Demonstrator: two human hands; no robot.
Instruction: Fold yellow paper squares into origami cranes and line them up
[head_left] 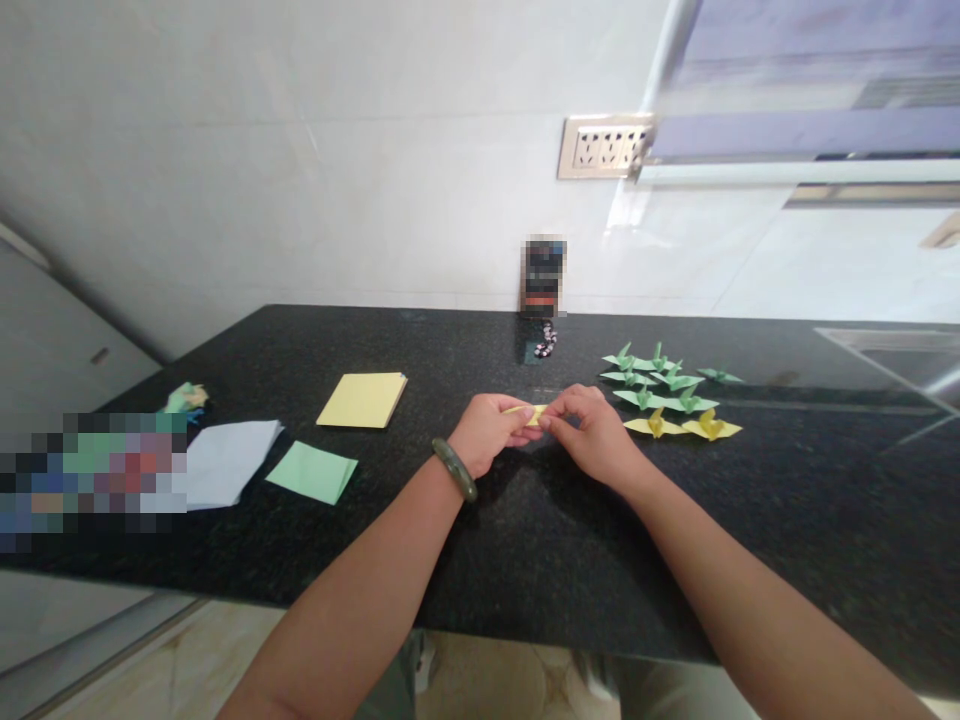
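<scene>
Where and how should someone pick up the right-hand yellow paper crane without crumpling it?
I'd pinch the right-hand yellow crane lightly by its raised middle, coming from above and the near side. That part stands up between wings spread low to left and right, while the other yellow crane sits at its left and green cranes lie behind.

Between the yellow paper stack (pixel 360 400), left of centre, and the left hand (pixel 487 435), a strip of countertop (pixel 427 390) lies open. Folded cranes (pixel 643 399) right of centre hem in the right hand (pixel 589 435); a beaded strap (pixel 547 343) (low, but an obstacle) lies beyond both hands.
</scene>
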